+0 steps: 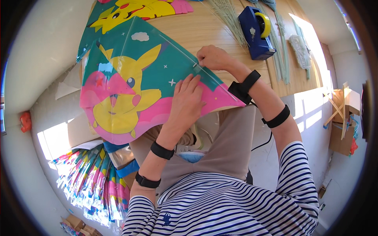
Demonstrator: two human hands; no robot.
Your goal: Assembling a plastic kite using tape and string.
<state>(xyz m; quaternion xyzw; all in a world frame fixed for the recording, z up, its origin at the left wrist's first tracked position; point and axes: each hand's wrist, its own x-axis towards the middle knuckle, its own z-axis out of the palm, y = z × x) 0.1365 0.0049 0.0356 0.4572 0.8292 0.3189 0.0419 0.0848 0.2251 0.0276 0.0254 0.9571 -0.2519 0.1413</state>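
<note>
A large kite sheet [153, 84] in green and pink, printed with a yellow long-eared cartoon animal, lies over the table's near edge and hangs toward my lap. Along its right slanting edge runs a thin pale rod [177, 48]. My left hand [187, 98] rests flat on the sheet, fingers stretched out just below that rod. At the rod itself, my right hand [214, 58] is closed, its fingertips pinched beside a small shiny clear patch [197, 68]. Whatever sits between those fingertips is too small to make out.
On the wooden table [181, 27] stand a blue tape dispenser [256, 37] with yellow tape, bundles of thin pale rods [226, 19] and a clear plastic box [300, 51]. Another printed kite [138, 11] lies at the back. Packed kites [92, 179] pile up at my left.
</note>
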